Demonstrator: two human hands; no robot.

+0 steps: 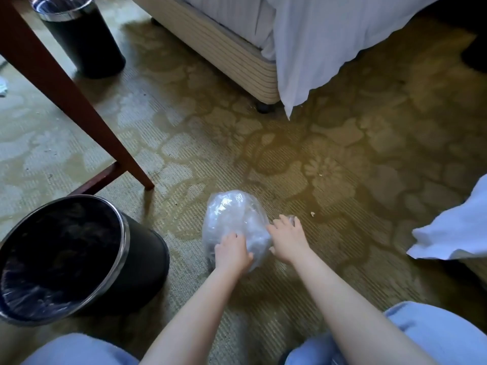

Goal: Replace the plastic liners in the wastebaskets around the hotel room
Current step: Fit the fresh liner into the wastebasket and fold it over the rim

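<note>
A bundled clear plastic liner [233,217] lies on the patterned carpet in front of me. My left hand [232,252] grips its near left side with curled fingers. My right hand [287,239] holds the liner's right end, a bit of plastic showing past the fingertips. A black wastebasket [147,262] with a chrome rim stands at the lower left, with a clear liner inside it. A second black wastebasket [84,40] stands at the upper left beyond the table leg, also lined with clear plastic.
A dark wooden table leg [79,106] slants across the left. The bed base [224,51] with white sheets [316,43] fills the top. A white cloth [456,227] hangs at the right edge. My knees in light blue trousers [434,335] frame the bottom.
</note>
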